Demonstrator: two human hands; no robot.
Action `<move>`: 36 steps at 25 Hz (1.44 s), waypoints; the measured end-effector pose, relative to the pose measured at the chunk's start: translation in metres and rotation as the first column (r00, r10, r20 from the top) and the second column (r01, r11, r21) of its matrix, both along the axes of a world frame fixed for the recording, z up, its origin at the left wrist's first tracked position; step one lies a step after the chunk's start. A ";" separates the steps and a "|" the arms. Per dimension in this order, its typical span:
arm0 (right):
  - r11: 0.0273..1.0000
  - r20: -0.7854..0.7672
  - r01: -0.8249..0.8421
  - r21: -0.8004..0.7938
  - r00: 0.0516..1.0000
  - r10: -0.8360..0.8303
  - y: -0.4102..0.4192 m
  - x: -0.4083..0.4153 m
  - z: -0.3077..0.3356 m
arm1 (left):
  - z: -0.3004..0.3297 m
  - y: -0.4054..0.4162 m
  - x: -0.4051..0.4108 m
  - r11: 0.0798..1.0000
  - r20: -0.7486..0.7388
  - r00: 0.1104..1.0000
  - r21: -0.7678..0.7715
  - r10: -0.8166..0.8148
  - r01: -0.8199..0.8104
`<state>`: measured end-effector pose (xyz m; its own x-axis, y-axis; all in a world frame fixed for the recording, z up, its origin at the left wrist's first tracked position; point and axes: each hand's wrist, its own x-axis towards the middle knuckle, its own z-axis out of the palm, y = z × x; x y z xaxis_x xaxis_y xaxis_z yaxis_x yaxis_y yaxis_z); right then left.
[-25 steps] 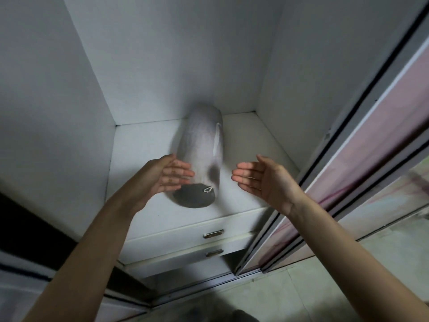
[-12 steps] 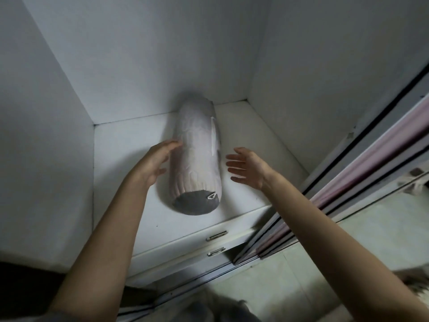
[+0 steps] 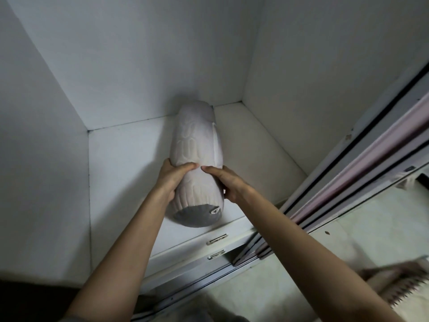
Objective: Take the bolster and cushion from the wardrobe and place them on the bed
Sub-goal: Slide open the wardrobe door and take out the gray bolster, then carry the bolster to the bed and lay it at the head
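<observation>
While lying lengthwise on the white wardrobe shelf (image 3: 130, 163), pale bolster (image 3: 196, 145) with grey end cap (image 3: 197, 214) toward the front edge, far end against the back wall (image 3: 151, 54). Gripped near the front end from both sides: left hand (image 3: 173, 180) curled round the left flank, thumb across the top; right hand (image 3: 228, 182) curled round the right flank, thumb across the top, thumb tips nearly meeting. White seam strip (image 3: 216, 145) along the upper right side. Below the shelf, two drawers (image 3: 185, 254) with small metal handles. To the right, sliding door tracks (image 3: 348, 182), pale floor tiles (image 3: 348, 247) beyond. Cushion not visible.
</observation>
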<state>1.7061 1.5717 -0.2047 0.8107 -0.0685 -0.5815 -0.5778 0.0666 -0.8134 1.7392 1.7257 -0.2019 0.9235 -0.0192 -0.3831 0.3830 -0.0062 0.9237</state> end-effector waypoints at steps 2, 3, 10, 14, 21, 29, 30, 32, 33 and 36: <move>0.999 0.064 0.025 0.026 0.998 -0.027 -0.005 -0.020 0.007 | 0.005 -0.002 -0.018 1.000 0.093 0.996 -0.024 0.015 -0.013; 0.999 0.104 0.029 0.042 0.994 -0.033 -0.008 -0.032 0.013 | 0.010 -0.002 -0.028 0.999 0.146 0.989 -0.040 0.018 -0.012; 0.997 0.411 0.015 0.073 0.911 -0.044 -0.015 -0.163 0.036 | 0.020 0.006 -0.157 0.994 0.430 0.903 -0.090 -0.024 0.070; 1.000 0.590 -0.008 -0.016 0.808 0.016 -0.015 -0.226 0.046 | 0.022 0.009 -0.222 0.991 0.589 0.808 -0.101 -0.016 0.093; 0.991 0.784 0.119 -0.056 0.620 -0.030 -0.037 -0.287 0.089 | 0.058 -0.023 -0.258 0.979 0.803 0.595 -0.086 -0.043 0.187; 0.912 0.876 0.410 -0.012 0.444 -0.188 -0.114 -0.366 0.114 | 0.093 -0.130 -0.292 0.898 0.873 0.451 -0.038 -0.183 0.438; 0.894 0.877 0.448 -0.006 0.432 -0.210 -0.128 -0.376 0.115 | 0.096 -0.150 -0.296 0.877 0.870 0.447 -0.035 -0.210 0.480; 0.861 0.880 0.509 0.006 0.406 -0.246 -0.154 -0.393 0.117 | 0.100 -0.185 -0.304 0.835 0.864 0.436 -0.035 -0.251 0.549; 0.841 0.879 0.540 0.020 0.392 -0.272 -0.166 -0.399 0.118 | 0.103 -0.202 -0.306 0.816 0.859 0.434 -0.032 -0.273 0.577; 0.767 0.861 0.638 0.069 0.350 -0.369 -0.209 -0.416 0.121 | 0.111 -0.261 -0.311 0.722 0.832 0.411 -0.017 -0.374 0.692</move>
